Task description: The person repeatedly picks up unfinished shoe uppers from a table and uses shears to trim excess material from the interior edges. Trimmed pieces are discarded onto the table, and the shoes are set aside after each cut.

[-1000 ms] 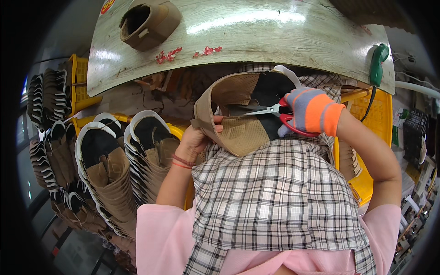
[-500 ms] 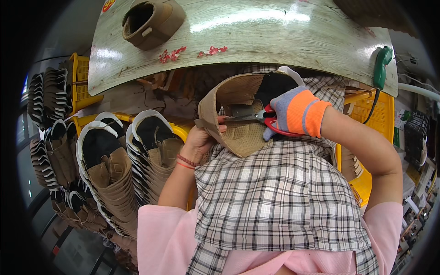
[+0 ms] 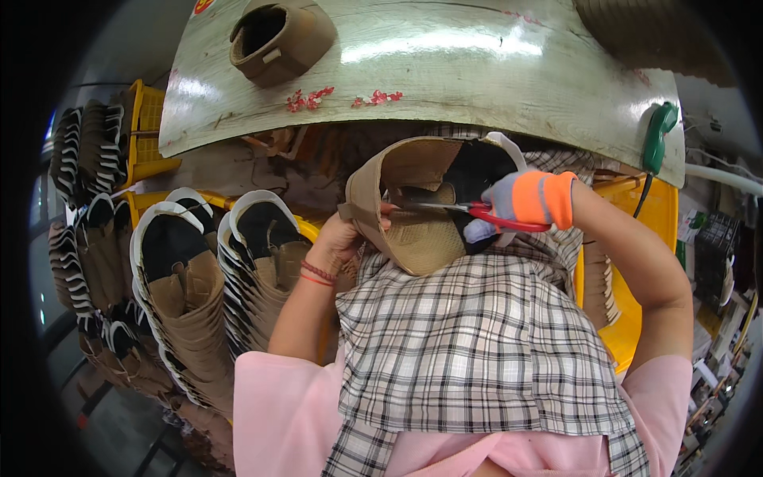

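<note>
A tan shoe upper [image 3: 425,242] with a black inner part and a white rim at one end rests on my lap, its opening facing up. My left hand [image 3: 342,238] is closed on its left wall, some fingertips inside the opening. My right hand [image 3: 531,200], in a grey and orange glove, grips a pair of scissors [image 3: 509,220] by the red handles. The scissors lie across the opening, their blades pointing left toward my left fingertips and looking nearly together. Whether the tips touch any material is too small to tell.
Another brown upper [image 3: 282,44] sits on the wood-patterned table [image 3: 429,87]. Nested stacks of uppers [image 3: 187,310] stand to my left by yellow baskets [image 3: 149,131]. At right are a green device [image 3: 658,137] with a cord and a yellow crate [image 3: 648,262] holding more uppers.
My right hand has drawn a little to the right with the scissors, and the blades have come closer together. My left hand keeps its hold on the upper. The whole view has shifted slightly.
</note>
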Demonstrator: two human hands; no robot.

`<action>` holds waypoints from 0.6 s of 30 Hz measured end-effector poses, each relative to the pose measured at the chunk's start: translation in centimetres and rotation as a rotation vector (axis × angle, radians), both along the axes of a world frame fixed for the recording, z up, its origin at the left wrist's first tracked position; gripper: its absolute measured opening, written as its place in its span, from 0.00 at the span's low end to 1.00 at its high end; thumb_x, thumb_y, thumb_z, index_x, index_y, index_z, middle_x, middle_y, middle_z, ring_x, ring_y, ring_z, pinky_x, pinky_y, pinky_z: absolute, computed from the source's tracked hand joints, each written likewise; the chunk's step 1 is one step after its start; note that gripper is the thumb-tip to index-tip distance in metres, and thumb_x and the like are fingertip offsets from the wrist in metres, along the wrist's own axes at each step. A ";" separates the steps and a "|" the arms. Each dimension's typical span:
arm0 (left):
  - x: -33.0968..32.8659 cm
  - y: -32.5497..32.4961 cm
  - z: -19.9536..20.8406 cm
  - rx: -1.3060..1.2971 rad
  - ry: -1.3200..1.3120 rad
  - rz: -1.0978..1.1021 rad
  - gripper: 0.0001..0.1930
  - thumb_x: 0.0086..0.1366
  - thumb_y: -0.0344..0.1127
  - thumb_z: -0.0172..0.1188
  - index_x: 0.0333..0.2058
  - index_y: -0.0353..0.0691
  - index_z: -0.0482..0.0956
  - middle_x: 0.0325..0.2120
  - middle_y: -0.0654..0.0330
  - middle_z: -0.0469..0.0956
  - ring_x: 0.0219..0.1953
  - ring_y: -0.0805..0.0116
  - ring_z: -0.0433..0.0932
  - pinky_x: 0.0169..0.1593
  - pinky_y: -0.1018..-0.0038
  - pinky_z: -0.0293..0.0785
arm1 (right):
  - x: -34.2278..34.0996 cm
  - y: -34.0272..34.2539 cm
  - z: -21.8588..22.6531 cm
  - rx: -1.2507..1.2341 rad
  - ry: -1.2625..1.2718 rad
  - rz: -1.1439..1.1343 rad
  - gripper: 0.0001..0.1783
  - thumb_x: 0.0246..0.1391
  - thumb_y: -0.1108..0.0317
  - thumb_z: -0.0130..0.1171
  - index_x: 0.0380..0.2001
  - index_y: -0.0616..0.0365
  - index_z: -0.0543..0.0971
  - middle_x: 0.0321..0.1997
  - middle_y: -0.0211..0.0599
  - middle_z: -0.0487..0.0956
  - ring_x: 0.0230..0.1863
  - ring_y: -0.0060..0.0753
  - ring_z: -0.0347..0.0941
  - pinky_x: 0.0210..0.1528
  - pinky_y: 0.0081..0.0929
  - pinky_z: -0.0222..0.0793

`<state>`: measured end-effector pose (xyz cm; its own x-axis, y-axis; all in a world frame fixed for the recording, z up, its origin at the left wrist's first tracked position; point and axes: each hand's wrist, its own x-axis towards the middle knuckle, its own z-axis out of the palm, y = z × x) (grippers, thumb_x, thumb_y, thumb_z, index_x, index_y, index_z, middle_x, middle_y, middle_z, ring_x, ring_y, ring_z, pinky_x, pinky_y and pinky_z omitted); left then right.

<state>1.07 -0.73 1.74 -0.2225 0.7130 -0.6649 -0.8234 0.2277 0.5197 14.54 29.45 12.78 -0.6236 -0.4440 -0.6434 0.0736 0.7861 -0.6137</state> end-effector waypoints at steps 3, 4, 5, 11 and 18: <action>-0.3 1.1 -0.8 0.131 0.028 0.140 0.21 0.57 0.24 0.68 0.50 0.35 0.78 0.46 0.57 0.81 0.42 0.68 0.82 0.50 0.73 0.79 | 2.0 2.7 -1.3 -0.281 -0.368 -0.174 0.50 0.53 0.19 0.40 0.33 0.60 0.85 0.27 0.38 0.80 0.29 0.38 0.77 0.32 0.30 0.72; -0.2 1.5 -1.3 0.188 0.034 0.218 0.22 0.58 0.25 0.68 0.53 0.36 0.76 0.48 0.57 0.80 0.43 0.68 0.82 0.50 0.73 0.79 | 2.7 3.5 -1.7 -0.349 -0.580 -0.284 0.52 0.54 0.18 0.37 0.34 0.60 0.85 0.26 0.36 0.79 0.29 0.35 0.76 0.31 0.28 0.71; -0.2 1.9 -1.9 0.208 0.048 0.266 0.25 0.64 0.29 0.63 0.60 0.39 0.70 0.55 0.55 0.75 0.48 0.67 0.80 0.53 0.73 0.78 | 3.0 4.1 -2.2 -0.453 -0.635 -0.311 0.53 0.56 0.18 0.31 0.38 0.60 0.84 0.23 0.28 0.75 0.25 0.27 0.73 0.28 0.25 0.68; -0.6 4.3 -5.3 0.363 -0.396 0.462 0.24 0.72 0.34 0.54 0.65 0.41 0.65 0.59 0.57 0.73 0.58 0.68 0.74 0.61 0.72 0.71 | 3.5 6.3 -3.6 -0.692 -0.680 -0.412 0.57 0.56 0.18 0.29 0.41 0.68 0.83 0.19 0.29 0.72 0.20 0.23 0.68 0.26 0.20 0.67; -0.7 4.9 -6.0 0.174 0.234 0.256 0.20 0.68 0.32 0.62 0.58 0.41 0.75 0.53 0.64 0.79 0.55 0.73 0.75 0.58 0.73 0.71 | 0.6 6.9 -2.1 -0.534 -0.502 -0.277 0.53 0.59 0.21 0.31 0.38 0.63 0.84 0.18 0.28 0.71 0.19 0.23 0.69 0.23 0.21 0.66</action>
<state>0.33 4.14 -4.25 -0.5387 0.7126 -0.4494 -0.6971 -0.0775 0.7127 15.14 36.32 10.63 -0.4478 -0.6434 -0.6209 0.5926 0.3064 -0.7449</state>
